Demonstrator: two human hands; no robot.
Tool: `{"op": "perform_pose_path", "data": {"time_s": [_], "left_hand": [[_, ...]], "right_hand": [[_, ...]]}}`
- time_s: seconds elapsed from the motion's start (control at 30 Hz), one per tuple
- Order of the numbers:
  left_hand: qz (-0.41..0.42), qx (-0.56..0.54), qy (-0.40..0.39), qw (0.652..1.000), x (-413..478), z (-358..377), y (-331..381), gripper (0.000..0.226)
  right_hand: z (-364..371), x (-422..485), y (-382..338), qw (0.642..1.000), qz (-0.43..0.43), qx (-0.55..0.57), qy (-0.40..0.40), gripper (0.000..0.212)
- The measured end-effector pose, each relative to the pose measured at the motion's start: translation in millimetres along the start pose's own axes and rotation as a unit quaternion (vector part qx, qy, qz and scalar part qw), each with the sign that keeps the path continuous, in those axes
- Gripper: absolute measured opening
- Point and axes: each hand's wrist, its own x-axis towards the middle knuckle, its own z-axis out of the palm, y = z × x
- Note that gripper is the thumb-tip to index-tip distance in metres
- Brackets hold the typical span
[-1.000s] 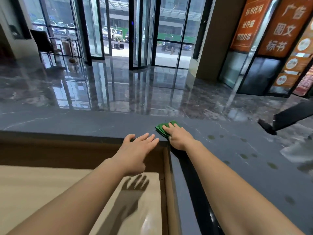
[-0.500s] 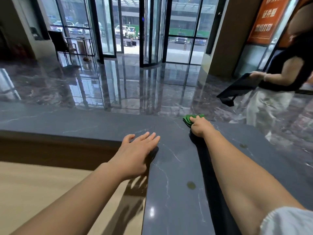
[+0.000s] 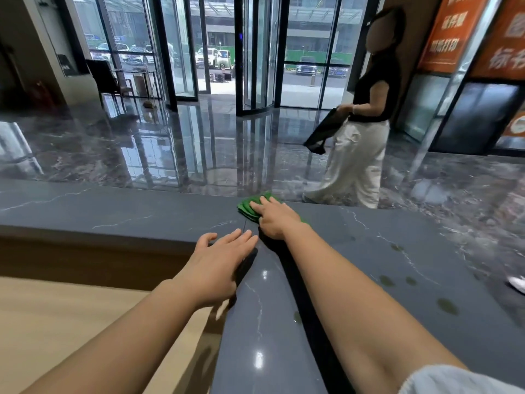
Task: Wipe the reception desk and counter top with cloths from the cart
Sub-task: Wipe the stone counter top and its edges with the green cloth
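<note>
While the right hand (image 3: pixel 274 220) is pressing down flat, fingers (image 3: pixel 262 207) together, on the folded green cloth (image 3: pixel 246 209) at the far edge of the dark grey veined stone counter (image 3: pixel 383 265), the left hand (image 3: pixel 218 260) is lying spread and flat at the counter's inner edge, holding nothing. Judged from this, the wipe is calling for even palm pressure and overlapping strokes, working towards the dull round spots (image 3: pixel 447 306) to the right, without pushing the cloth over the far edge.

The right hand (image 3: pixel 274 220) presses flat on a folded green cloth (image 3: pixel 251 207) at the far edge of the dark stone counter (image 3: pixel 369 251). The left hand (image 3: pixel 218 261) hovers spread over its inner edge. A person (image 3: pixel 360 132) carrying a black bag (image 3: pixel 324 132) walks across the glossy floor (image 3: pixel 199 149).
</note>
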Motion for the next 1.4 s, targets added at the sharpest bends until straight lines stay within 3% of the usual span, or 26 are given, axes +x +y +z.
{"op": "perform_pose_path", "data": {"time_s": [0.4,0.53,0.67,0.8,0.97,1.23,1.4], "left_hand": [[0.017,0.007,-0.041,0.999,29.5,-4.2,50.1,0.064],[-0.007,0.001,-0.047,0.999,38.1,-4.3,59.3,0.065],[-0.035,0.009,-0.058,0.998,46.4,2.2,64.4,0.058],[-0.044,0.046,-0.068,0.996,54.3,1.1,70.3,0.062],[-0.068,0.062,-0.099,0.991,60.6,-0.5,71.3,0.066],[-0.074,0.085,-0.143,0.983,68.1,-9.6,79.9,0.05],[-0.082,0.096,-0.158,0.979,71.6,-11.3,82.9,0.051]], "right_hand": [[-20.1,-72.9,183.4,0.974,0.224,0.026,0.023,0.063],[-21.5,-84.3,198.5,0.964,0.263,0.037,0.019,0.063],[-15.3,-81.7,169.4,0.968,0.246,0.027,0.041,0.06],[-6.7,-81.6,124.4,0.985,0.167,0.011,0.05,0.062],[-1.6,-76.2,73.9,0.997,0.07,0.022,-0.018,0.055],[1.9,-73.4,99.8,0.999,0.045,-0.003,-0.011,0.054],[-0.4,-60.6,144.7,0.995,0.104,0.005,0.005,0.055]]}}
